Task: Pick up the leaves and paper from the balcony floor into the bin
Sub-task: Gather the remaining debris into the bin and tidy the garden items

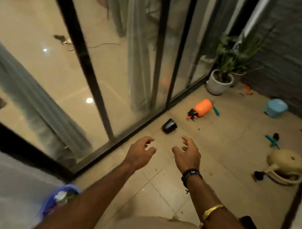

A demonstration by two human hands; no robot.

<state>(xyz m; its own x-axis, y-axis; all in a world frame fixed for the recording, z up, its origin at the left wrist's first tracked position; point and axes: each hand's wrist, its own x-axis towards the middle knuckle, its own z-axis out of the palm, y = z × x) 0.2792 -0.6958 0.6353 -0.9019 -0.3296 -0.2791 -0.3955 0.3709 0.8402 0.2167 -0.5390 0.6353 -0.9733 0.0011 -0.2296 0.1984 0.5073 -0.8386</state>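
Hands reach forward side by side at mid-frame: the left hand (140,153) and right hand (187,156) have loosely curled fingers and hold nothing, likely poised to gather litter. The bin (48,205) sits at lower left, within easy reach, with pale scraps (60,196) inside. Leaf crumbs (175,218) dot the floor (232,126) at lower centre.

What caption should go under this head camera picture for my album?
Left hand and right hand reach out empty over the balcony floor, purple bin nearby.
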